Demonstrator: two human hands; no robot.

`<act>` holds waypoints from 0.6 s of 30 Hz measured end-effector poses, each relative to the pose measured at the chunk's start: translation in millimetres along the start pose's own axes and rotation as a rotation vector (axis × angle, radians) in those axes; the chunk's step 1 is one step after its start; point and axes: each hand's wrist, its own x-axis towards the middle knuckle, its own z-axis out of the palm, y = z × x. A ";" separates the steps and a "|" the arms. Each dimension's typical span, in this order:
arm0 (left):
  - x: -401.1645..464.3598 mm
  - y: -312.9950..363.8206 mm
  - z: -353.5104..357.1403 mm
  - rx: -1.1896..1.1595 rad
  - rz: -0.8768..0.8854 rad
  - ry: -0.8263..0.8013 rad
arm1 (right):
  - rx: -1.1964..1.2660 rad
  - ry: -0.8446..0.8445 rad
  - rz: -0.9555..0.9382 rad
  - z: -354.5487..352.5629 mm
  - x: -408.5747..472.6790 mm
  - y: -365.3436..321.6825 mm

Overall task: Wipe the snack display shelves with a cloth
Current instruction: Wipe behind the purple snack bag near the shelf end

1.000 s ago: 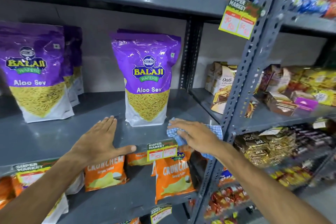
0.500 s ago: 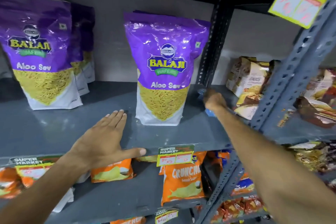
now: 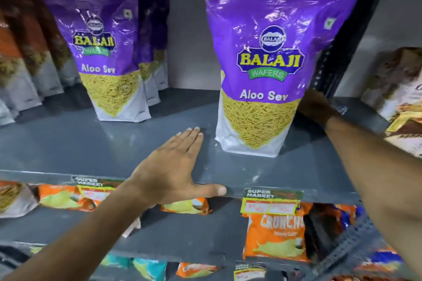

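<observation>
The grey metal shelf (image 3: 68, 143) runs across the middle of the head view. My left hand (image 3: 173, 166) lies flat on its front part with the fingers together and the thumb over the front edge, holding nothing. My right hand (image 3: 316, 109) reaches deep into the shelf, just right of and behind a purple Aloo Sev bag (image 3: 262, 64). It is in shadow and pressed down on the blue checked cloth (image 3: 341, 110), of which only a small corner shows beside the wrist.
More purple Aloo Sev bags (image 3: 102, 52) stand at the back left. A dark perforated upright (image 3: 338, 41) rises right behind my right hand. Brown snack boxes (image 3: 399, 80) fill the neighbouring bay. Orange crisp packets (image 3: 274, 235) and price tags (image 3: 271, 198) sit below.
My right hand has slid with the cloth from the shelf's front edge to the back right corner beside the bag. The camera has come closer. My left hand has stayed flat.
</observation>
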 end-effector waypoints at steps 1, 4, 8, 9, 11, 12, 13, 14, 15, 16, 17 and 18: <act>0.5 -0.6 0.4 -0.004 -0.002 -0.010 | 0.002 0.001 -0.006 -36.3 -44.2 -45.6; 1.1 -1.4 0.4 -0.031 -0.006 -0.037 | -0.057 0.025 -0.006 -86.6 -120.9 -105.9; -1.7 -0.4 -3.3 -0.039 0.001 -0.047 | 0.005 0.020 0.011 -98.2 -156.4 -128.6; -2.5 0.2 -4.7 -0.037 -0.001 -0.049 | -0.004 0.025 0.029 -101.0 -166.0 -132.6; -4.3 1.5 -7.6 -0.034 0.000 -0.056 | 0.010 0.055 0.055 -99.7 -179.6 -134.9; -4.8 1.9 -8.4 -0.034 0.001 -0.061 | 0.036 0.049 0.075 -97.9 -187.2 -134.3; -4.6 2.2 -8.8 -0.035 0.001 -0.068 | 0.054 0.061 0.089 -97.6 -195.6 -135.3; -6.0 2.8 -9.6 -0.035 0.004 -0.071 | 0.065 0.085 0.101 -100.3 -208.2 -138.3; -6.6 3.6 -10.2 -0.033 0.005 -0.071 | 0.083 0.097 0.119 -101.7 -219.7 -141.6; -5.1 3.8 -9.7 -0.033 0.001 -0.070 | 0.098 0.084 0.142 -103.8 -229.5 -145.5; -5.8 4.2 -10.4 -0.034 0.001 -0.068 | 0.093 0.072 0.170 -105.7 -239.6 -150.4; -6.6 3.9 -10.6 -0.036 0.006 -0.066 | 0.083 0.053 0.196 -106.5 -248.9 -154.7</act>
